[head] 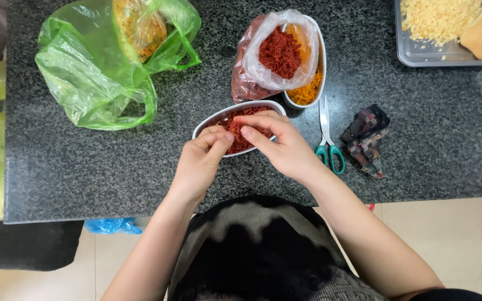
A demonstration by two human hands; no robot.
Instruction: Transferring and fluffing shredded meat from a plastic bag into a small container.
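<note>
— Where are your hands right now?

— Both sit over the near oval bowl point(210, 120) of red shreds point(240, 142) at the counter's front edge. Your left hand point(201, 159) is curled, fingertips pinched together on a small bit of the red shreds. Your right hand point(280, 142) reaches across the bowl, fingers bent and touching the shreds; I cannot tell whether it grips any.

— What lies around you?

— Just behind the bowl stands a second oval dish point(320, 67) with orange shreds point(307, 92) and a clear bag of red shreds point(280, 50) resting in it. Green-handled scissors point(328, 136) lie beside your right hand, a crumpled patterned cloth point(365, 139) next to them. A green plastic bag point(99, 72) sits far left, a metal tray point(414, 56) of yellow crumbs at the far right corner, all on the dark speckled counter point(436, 139).
</note>
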